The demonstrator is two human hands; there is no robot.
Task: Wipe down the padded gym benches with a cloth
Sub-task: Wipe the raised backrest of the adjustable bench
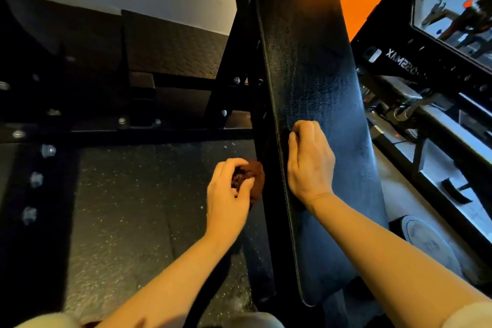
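A long black padded bench (327,82) runs from the bottom centre up to the top of the view, its leather cracked and worn. My left hand (229,194) grips a bunched brown cloth (253,178) just left of the bench's left edge, over the floor. On the pad near that same edge lies my right hand (310,160), its fingers curled under against the leather with nothing held in them.
A black steel rack frame (127,128) with bolts crosses the left side over speckled rubber flooring (133,208). A mirror (458,8) and more black equipment stand at the right, with a round weight plate (426,242) on the floor beside the bench.
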